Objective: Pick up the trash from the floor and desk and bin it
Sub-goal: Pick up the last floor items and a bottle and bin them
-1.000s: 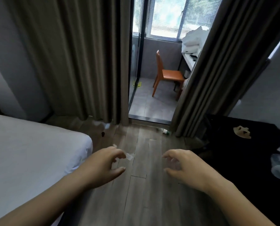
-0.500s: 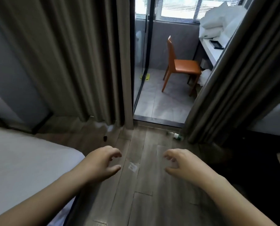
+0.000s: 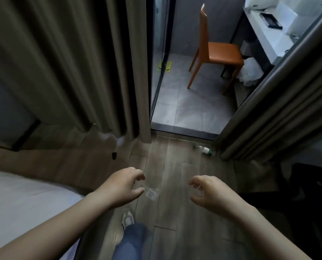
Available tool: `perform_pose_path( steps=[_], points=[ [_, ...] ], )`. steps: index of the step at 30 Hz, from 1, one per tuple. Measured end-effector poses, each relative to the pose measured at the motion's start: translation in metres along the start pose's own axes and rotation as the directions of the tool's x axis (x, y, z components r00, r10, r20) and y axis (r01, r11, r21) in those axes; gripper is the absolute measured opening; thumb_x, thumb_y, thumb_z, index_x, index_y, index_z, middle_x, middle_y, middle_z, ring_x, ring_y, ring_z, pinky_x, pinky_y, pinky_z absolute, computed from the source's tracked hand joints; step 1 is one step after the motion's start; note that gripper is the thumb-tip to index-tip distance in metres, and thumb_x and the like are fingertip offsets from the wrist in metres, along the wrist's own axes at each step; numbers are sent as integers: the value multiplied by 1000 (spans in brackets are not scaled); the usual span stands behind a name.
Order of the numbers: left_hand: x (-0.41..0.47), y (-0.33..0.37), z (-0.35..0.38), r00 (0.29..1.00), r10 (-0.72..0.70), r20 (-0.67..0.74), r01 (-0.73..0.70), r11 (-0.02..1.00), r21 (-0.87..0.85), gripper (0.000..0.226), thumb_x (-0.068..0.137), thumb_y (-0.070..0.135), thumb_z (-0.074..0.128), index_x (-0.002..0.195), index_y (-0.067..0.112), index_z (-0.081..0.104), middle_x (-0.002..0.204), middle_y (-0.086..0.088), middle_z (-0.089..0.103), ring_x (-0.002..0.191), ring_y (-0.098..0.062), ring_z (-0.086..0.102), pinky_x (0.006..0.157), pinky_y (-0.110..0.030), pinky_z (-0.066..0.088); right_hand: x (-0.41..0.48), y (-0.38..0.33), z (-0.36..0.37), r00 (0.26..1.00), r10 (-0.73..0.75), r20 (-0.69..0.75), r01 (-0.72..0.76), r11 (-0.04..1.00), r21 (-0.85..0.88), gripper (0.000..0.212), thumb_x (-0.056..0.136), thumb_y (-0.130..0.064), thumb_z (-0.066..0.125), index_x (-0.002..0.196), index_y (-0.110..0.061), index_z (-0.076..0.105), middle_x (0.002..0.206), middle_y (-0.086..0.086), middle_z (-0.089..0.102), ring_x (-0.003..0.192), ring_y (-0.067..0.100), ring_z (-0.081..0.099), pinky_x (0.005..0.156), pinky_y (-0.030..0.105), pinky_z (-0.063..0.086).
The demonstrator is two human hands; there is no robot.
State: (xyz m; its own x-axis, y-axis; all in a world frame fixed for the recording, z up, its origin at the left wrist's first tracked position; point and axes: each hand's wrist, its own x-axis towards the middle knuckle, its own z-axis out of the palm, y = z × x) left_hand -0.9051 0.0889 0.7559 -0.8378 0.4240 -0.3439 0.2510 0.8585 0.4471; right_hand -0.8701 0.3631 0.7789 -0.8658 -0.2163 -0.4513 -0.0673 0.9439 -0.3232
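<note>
Neither grip holds anything: the left grip point(image 3: 122, 186) and right grip point(image 3: 211, 192) hover over the wooden floor point(image 3: 184, 231), fingers loosely curled and apart. A clear wrapper point(image 3: 152, 193) lies flat on the boards between them, just beside the left grip. A small bottle point(image 3: 203, 149) lies farther on, near the foot of the right curtain point(image 3: 269, 109). The wrapper looks thin and slick, so pinching 1 lifted edge should work better than scraping at it. Room is narrow, with the bed point(image 3: 15, 203) close on the left, a dark surface point(image 3: 306, 184) on the right, and open boards ahead toward the doorway.
</note>
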Motion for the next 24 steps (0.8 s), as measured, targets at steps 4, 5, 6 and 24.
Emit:
perform_pose_path(
  steps=[4,5,6,24],
  points=[
    [77,-39,-8,997,2,71,-1,1000,-18,36,86,39,59,120,26,58,115,10,58,102,-6,56,87,-23,47,76,4,0,997,65,35,-65,998,19,42,85,-40,61,124,-26,56,117,-8,61,108,11,56,88,22,43],
    [96,-48,-8,996,5,87,-4,1000,-12,35,86,38,59,119,25,58,114,9,58,102,-8,57,86,-23,46,96,6,1,996,80,38,-81,997,21,43,85,-38,61,125,-25,55,117,-7,61,108,12,56,88,23,43],
    [114,-57,-6,995,5,104,-4,1000,-6,34,87,37,59,118,25,58,114,8,58,102,-9,57,84,-23,46,115,9,3,994,96,45,-97,995,27,43,85,-37,62,126,-24,54,118,-6,61,110,13,56,89,24,43],
    [354,-232,296,966,-108,236,101,994,42,34,88,36,57,119,21,55,119,1,58,110,-17,55,91,-29,44,412,169,245,976,11,218,-15,1000,17,49,89,-29,60,136,-21,50,128,2,58,117,18,56,97,30,45]
  ],
)
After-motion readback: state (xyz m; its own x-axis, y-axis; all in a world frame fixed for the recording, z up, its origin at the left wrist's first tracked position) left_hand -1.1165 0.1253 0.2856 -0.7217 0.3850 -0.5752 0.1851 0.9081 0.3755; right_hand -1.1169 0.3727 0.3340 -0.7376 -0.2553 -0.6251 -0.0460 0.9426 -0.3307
